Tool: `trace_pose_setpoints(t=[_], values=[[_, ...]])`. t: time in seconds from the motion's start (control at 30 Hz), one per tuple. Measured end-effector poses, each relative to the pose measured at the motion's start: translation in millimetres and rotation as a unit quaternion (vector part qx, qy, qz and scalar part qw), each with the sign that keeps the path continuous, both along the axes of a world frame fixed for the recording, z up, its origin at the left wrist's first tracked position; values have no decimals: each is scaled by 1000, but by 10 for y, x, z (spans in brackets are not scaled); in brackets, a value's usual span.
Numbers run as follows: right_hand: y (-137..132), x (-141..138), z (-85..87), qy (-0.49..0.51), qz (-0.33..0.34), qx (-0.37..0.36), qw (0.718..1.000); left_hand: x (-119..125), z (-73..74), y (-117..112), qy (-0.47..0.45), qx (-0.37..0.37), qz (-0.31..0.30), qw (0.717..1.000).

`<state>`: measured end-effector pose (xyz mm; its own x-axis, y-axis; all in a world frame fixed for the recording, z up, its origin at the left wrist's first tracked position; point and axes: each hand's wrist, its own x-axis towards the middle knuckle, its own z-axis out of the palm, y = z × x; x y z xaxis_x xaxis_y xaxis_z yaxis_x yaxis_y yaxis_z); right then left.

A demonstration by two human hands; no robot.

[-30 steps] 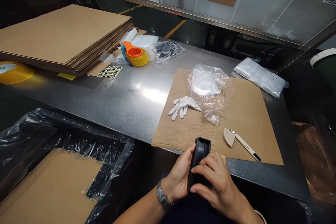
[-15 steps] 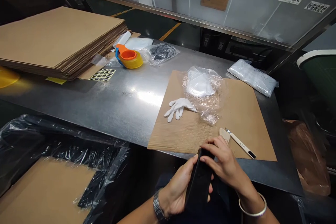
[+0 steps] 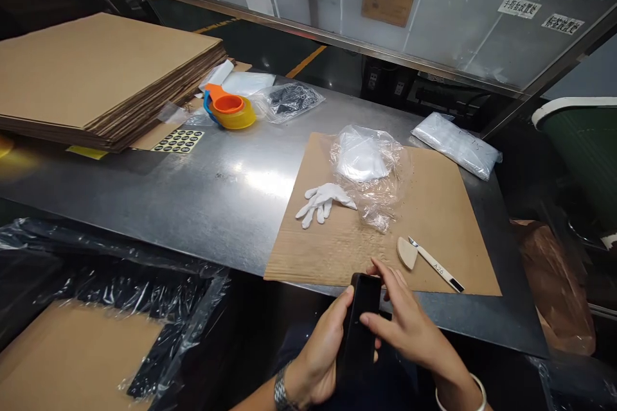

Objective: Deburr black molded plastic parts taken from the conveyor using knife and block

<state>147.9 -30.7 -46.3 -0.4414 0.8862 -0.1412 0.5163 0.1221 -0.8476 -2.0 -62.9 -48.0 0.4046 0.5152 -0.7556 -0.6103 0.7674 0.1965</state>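
Note:
My left hand (image 3: 321, 350), with a metal watch on its wrist, is wrapped round a black oblong part (image 3: 359, 327) held upright just below the table's front edge. My right hand (image 3: 407, 324), a bangle on its wrist, touches the part's upper right side with fingertips, thumb on its face. Just beyond lie a small beige wedge-shaped piece (image 3: 406, 252) and a white-handled knife (image 3: 436, 264) on a brown cardboard sheet (image 3: 434, 205).
A white glove (image 3: 322, 200) and a crumpled clear bag (image 3: 369, 170) lie on the cardboard. The steel table (image 3: 193, 186) also bears a cardboard stack (image 3: 96, 70), an orange and yellow tape dispenser (image 3: 230, 109), a sticker sheet (image 3: 178, 140) and plastic packets (image 3: 456, 144). A plastic-lined box (image 3: 72, 347) stands at lower left.
The view drifted right. My right hand moved from the part's lower face up to its top, then settled on its upper right side. My left hand keeps its hold.

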Motion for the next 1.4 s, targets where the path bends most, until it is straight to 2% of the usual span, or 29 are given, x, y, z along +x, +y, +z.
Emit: trace_pose_setpoints(t=[0.07,0.1,0.17,0.23,0.43,0.53,0.63,0.73,0.8,0.9,0.97,1.0,1.1,1.17,1.27,1.4], values=[[-86,-59,-29,-15,-69,-33,997,43,28,-19,61,57,56,995],[-109,-87,-38,-11,-99,-51,994,61,37,-31,80,85,63,991],[-113,-123,-46,5,-141,-82,987,80,46,-53,96,126,43,986],[-80,-124,-45,27,-155,-95,983,76,51,-64,104,149,15,983],[-71,-111,-118,56,-141,-94,984,20,44,-18,93,128,2,987],[-193,-153,-187,49,-122,-79,988,2,15,31,66,98,49,992],[-320,-169,-191,76,-52,-80,993,-23,-14,81,47,70,86,993],[-359,-128,-128,144,9,-152,978,-63,-40,120,44,35,56,997],[-330,-71,-96,197,16,-198,960,-99,-58,148,33,22,27,999],[-234,30,-121,240,19,-225,944,-150,-107,210,-26,34,-8,999],[-139,82,-184,226,6,-225,948,-161,-160,266,-50,52,-16,997],[-78,100,-219,198,-17,-207,958,-155,-193,296,-41,62,-14,997],[190,121,-296,75,-119,-76,987,-100,-304,398,93,144,25,985],[461,112,-304,24,-160,12,987,-46,-389,476,211,235,50,948],[1005,59,-291,-4,-168,92,981,36,-540,612,344,351,47,870],[1834,-92,-352,-62,-160,165,971,124,-752,778,440,392,46,806]])
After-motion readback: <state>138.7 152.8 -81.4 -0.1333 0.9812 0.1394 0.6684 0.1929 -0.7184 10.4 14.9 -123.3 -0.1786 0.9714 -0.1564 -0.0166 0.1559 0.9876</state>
